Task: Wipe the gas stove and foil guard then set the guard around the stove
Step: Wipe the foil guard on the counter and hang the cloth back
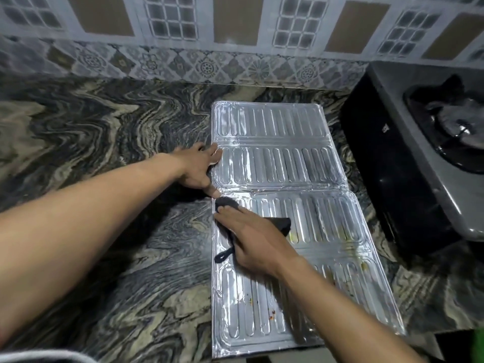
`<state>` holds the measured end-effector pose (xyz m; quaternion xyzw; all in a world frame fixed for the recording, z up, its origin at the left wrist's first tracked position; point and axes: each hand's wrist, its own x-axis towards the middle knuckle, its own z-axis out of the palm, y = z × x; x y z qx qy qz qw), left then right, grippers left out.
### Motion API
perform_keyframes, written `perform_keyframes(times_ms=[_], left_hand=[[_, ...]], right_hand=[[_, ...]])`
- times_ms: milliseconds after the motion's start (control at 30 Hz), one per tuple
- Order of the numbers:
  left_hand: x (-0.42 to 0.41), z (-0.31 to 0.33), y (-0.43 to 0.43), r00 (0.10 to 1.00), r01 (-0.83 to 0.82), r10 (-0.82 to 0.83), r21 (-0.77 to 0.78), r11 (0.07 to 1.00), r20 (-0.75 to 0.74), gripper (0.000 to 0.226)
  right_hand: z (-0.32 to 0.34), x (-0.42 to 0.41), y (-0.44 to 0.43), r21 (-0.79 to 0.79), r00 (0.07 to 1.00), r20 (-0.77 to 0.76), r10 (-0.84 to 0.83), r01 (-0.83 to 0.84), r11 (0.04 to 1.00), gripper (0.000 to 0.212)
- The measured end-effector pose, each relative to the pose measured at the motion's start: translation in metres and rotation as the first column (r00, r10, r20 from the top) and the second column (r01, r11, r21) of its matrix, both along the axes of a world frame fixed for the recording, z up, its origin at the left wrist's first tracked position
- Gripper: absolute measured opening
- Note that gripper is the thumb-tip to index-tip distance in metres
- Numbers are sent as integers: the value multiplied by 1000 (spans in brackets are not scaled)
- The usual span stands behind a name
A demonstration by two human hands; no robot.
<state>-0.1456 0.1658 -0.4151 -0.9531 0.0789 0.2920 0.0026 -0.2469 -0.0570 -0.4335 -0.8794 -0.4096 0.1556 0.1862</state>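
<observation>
The silver foil guard (282, 166) lies unfolded flat on the marbled counter, its ribbed panels running from the wall toward me. Small food specks dot its nearer panels. My left hand (200, 169) presses flat on the guard's left edge at the middle panel, fingers spread. My right hand (251, 237) lies palm down on a dark cloth (281, 224), pressing it onto the guard just below the left hand. The gas stove (419, 158) stands at the right, grey top with a black burner, apart from the guard.
The patterned stone counter (104, 142) stretches wide to the left of the guard. A tiled wall (235, 35) backs it. The counter's front edge runs just below the guard's near end, at the bottom right.
</observation>
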Motion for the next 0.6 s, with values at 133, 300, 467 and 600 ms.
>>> perform_keyframes(times_ms=[133,300,467,600], left_hand=[[-1,0,0,1000,-11,11,-7,1000,1,124],[-5,1,-3,999,-36,35,-14,999,-12,124],[-13,1,-11,998,-69,69,-38,997,-2,119],[-25,8,-25,998,-34,37,-65,997,47,107]], right_hand=[[-8,3,-13,-18,999,52,-5,6,1000,49],[-11,24,-72,-79,973,101,-209,217,973,51],[-11,39,-127,-115,883,151,-444,462,879,53],[-11,38,-143,-115,806,132,-578,591,798,57]])
